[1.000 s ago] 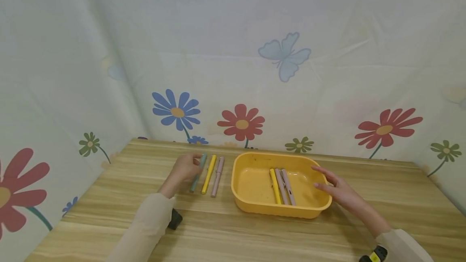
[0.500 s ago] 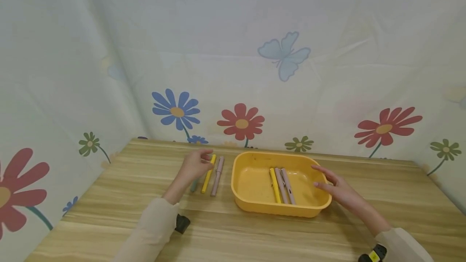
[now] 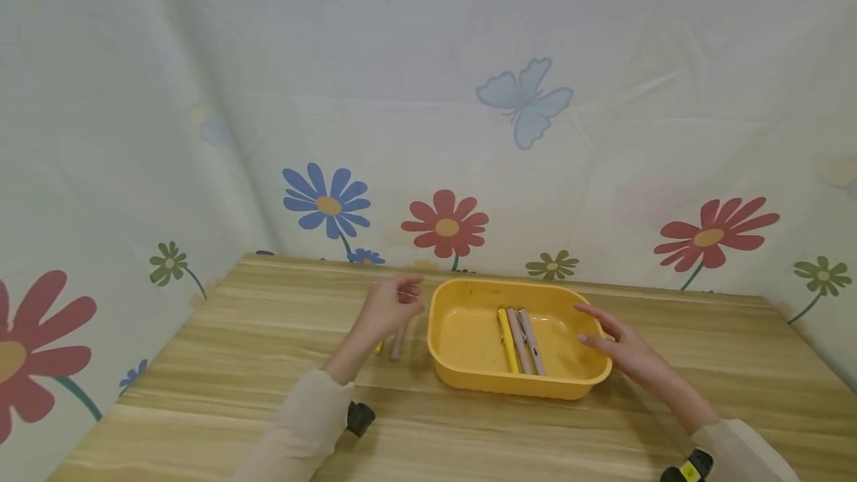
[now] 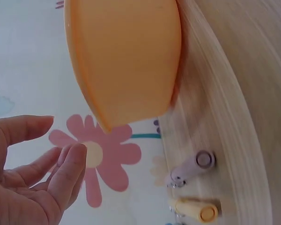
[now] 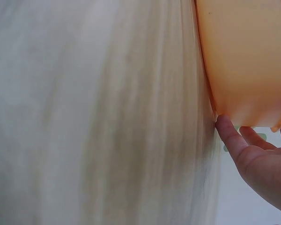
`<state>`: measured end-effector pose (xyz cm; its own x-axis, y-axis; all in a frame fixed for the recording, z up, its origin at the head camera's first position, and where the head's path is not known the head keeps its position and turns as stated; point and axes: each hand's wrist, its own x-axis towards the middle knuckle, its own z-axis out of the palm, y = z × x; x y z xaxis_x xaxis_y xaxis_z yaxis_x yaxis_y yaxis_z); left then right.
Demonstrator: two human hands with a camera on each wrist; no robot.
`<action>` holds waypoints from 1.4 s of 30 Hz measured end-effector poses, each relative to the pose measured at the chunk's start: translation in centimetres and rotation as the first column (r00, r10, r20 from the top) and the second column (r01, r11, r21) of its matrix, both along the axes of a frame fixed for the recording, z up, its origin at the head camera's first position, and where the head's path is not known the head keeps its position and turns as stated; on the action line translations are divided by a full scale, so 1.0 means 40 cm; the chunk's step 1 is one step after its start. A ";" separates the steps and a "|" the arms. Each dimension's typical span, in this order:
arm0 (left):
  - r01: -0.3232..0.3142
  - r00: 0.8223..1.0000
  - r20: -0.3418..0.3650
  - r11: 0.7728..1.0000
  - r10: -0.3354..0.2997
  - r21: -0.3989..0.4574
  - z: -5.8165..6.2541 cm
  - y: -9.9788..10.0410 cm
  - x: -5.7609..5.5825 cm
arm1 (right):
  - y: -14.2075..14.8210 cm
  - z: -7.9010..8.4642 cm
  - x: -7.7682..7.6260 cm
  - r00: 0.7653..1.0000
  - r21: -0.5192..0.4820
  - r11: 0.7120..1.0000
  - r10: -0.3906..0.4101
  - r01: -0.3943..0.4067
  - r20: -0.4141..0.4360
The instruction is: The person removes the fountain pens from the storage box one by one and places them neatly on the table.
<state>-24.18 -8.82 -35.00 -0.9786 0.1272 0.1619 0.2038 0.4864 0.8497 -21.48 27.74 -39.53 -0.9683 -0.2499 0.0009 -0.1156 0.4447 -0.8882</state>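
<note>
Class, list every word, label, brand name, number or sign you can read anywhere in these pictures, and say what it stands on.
None: no readable text in any view.
The yellow tray is plain.
The pens in the tray and on the table show no legible print.
The backdrop cloth bears only flowers and a butterfly.

Yellow tray (image 3: 469, 381); wood-grain table (image 3: 221, 363); flower-print backdrop (image 3: 445, 225).

A smooth, glossy plastic tray (image 3: 469, 381) sits on a matt wood-grain table (image 3: 201, 363) before printed cloth (image 3: 428, 95).
</note>
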 end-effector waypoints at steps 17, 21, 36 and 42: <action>0.118 0.993 0.016 0.992 -0.118 -0.036 -0.010 0.125 0.021 | 0.004 0.002 0.001 1.000 -0.013 1.000 0.003 -0.003 -0.001; 0.168 0.986 0.026 0.986 -0.167 -0.021 -0.017 0.157 0.024 | 0.006 0.003 0.001 1.000 -0.007 1.000 0.008 -0.008 -0.005; 0.211 0.976 0.063 0.977 -0.209 -0.020 -0.057 0.243 0.020 | 0.001 0.002 0.002 1.000 0.001 1.000 -0.008 0.008 0.006; 0.205 0.975 0.099 0.977 -0.199 -0.052 -0.068 0.266 0.010 | 0.001 0.002 0.001 1.000 0.006 1.000 -0.009 0.009 -0.002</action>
